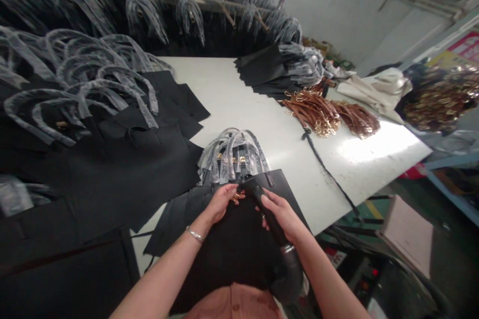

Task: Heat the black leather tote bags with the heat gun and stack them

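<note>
My left hand [221, 202] pinches a small gold fitting [236, 196] on the top edge of a black bag [228, 239] that lies in front of me on the white table [239, 104]. My right hand [281, 215] is wrapped round a black tool with a hose [288, 269], its tip held against the bag beside the gold fitting. Just beyond the hands lie the bag's plastic-wrapped handles [232, 154].
Stacks of black bag panels with wrapped handles [93, 109] fill the table's left side. Another black stack [269, 72] and brown leather straps with gold clips [318, 112] lie at the far right. A thin black strap [329, 174] trails over the table's right edge. More wrapped handles hang behind.
</note>
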Demonstrator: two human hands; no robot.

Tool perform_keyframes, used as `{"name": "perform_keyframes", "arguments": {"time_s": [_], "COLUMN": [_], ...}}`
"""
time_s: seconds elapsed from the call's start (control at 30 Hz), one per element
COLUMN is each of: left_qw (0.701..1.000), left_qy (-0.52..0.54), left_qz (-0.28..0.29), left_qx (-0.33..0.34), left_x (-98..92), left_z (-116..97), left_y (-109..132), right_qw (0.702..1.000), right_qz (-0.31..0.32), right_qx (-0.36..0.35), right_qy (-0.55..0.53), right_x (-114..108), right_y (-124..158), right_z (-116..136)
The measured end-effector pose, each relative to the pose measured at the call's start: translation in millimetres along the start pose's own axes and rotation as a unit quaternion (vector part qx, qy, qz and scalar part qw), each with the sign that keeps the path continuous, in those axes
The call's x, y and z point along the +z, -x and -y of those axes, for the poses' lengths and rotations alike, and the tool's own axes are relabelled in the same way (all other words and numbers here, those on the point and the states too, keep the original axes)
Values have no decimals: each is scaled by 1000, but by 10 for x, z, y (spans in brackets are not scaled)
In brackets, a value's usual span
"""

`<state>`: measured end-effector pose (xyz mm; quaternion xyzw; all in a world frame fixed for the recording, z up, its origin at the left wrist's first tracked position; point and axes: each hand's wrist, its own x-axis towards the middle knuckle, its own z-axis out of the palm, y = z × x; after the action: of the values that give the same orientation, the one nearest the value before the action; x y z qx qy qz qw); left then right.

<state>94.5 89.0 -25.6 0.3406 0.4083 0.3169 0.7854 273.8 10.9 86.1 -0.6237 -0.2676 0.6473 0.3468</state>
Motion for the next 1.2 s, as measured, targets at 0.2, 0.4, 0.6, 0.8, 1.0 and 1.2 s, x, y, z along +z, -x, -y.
{"name": "perform_keyframes", "arguments": {"time_s": [0.2, 0.4, 0.6, 0.8, 1.0, 1.2], "left_qw": [1000, 999, 999, 999, 997, 997], "left_qy": [-4, -34, -10, 6, 52, 30], "left_qz": [-4, -23, -36, -40, -54, -65], "left_qx": [8, 33, 26, 16, -16, 7], "left_x": [91, 160, 244, 321, 357, 381], "left_z": [41, 85, 113, 143, 120, 100], "left_y": [43, 70, 116, 160, 206, 203], "right_qw": [1000, 999, 999, 999, 998, 999], "right_qz": [-7, 16, -32, -30, -50, -3], "right_qx": [2, 18, -15, -3, 1, 38], "right_qy": [10, 30, 16, 40, 32, 37], "right_x": [-6, -36, -89, -96, -217, -169], "right_y": [35, 89, 154, 170, 244, 269], "right_z": [-13, -54, -57, -33, -36, -58]}}
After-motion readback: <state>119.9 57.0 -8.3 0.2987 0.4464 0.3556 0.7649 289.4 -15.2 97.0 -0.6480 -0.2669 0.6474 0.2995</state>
